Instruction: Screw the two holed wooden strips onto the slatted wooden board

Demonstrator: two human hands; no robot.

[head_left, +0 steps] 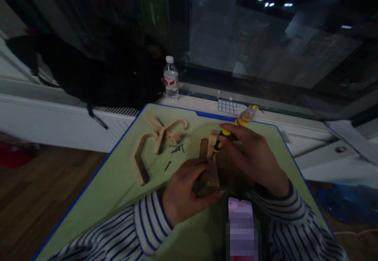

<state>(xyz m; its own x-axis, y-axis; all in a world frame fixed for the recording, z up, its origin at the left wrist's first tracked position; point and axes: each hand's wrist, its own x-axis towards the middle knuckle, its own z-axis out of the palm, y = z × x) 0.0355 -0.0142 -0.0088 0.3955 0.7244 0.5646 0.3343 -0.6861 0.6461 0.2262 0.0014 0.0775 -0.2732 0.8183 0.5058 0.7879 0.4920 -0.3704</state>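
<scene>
My right hand (254, 154) is closed around the yellow and black handle of a screwdriver (219, 144). The tool slants down, its tip meeting a pale wooden piece (213, 173) that lies on a darker wooden block (203, 147). My left hand (186, 190) grips the near part of the pale piece, fingers on its left side and thumb by its near end. Left of the block are several loose screws (176, 149), with a single screw (167, 166) lying apart. Whether a screw sits under the screwdriver tip is too small to tell.
Curved wooden hooks (138, 156) lie at the table's left. A phone (240, 221) lies near the front edge. Behind the table (109, 202) stand a water bottle (171, 80) and a clear bottle with a yellow label (246, 116). A black bag (97, 71) rests at the back left.
</scene>
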